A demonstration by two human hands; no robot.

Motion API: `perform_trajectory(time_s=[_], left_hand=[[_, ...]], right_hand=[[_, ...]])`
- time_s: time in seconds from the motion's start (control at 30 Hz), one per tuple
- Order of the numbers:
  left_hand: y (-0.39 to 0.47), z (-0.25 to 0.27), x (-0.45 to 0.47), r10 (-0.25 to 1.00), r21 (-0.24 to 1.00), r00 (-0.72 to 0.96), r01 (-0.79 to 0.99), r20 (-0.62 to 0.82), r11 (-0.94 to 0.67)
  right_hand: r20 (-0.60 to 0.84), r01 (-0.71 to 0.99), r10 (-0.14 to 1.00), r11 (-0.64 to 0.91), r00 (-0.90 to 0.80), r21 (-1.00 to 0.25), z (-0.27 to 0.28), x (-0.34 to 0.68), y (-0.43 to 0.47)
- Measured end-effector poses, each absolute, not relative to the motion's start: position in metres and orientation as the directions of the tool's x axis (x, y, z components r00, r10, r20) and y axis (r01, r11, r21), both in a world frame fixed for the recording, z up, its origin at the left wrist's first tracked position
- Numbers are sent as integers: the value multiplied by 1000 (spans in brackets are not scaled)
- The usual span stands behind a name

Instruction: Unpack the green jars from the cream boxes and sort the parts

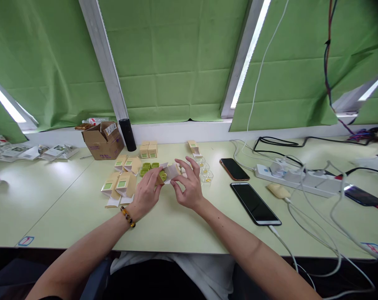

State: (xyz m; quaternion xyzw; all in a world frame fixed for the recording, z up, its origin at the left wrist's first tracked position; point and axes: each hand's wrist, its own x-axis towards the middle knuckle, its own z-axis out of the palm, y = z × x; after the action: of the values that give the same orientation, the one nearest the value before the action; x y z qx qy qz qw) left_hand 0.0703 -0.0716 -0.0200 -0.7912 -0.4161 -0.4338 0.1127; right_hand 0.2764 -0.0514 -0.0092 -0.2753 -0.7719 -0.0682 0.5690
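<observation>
Forearms (251,243): angled in over table (182,227).
Left hand (146,193): half-curled, gripping small carton (159,180) from its left side.
Right hand (189,187): partly open, fingers at white flap (171,171); can't tell if pinching.
Carton: between both hands, green insert (163,175) showing.
Flap: ease along crease, avoid crushing walls.
Clear cups (206,177): just right; best not to knock.

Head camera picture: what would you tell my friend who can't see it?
A person's left hand holds a small open carton over a pale table, with the right hand touching its open end. Cream cartons and green containers sit to the left; clear cups and smartphones lie to the right.
</observation>
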Motion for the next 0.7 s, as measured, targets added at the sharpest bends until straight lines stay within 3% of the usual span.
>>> perform_trajectory(time_s=[0.2,0.43,0.57,0.7], left_hand=[[-78,-15,72,510,54,365,772,779,-633],[-81,-19,72,453,-117,469,781,759,-613],[-81,-18,73,486,-113,458,804,744,-584],[-76,-14,70,497,-87,408,832,766,-547]], right_hand=[[909,532,411,786,-72,-314,-6,270,-54],[771,459,636,697,-40,-551,-21,260,-51],[714,369,700,664,-3,-650,-28,257,-44],[613,149,789,603,30,-783,-27,258,-39]])
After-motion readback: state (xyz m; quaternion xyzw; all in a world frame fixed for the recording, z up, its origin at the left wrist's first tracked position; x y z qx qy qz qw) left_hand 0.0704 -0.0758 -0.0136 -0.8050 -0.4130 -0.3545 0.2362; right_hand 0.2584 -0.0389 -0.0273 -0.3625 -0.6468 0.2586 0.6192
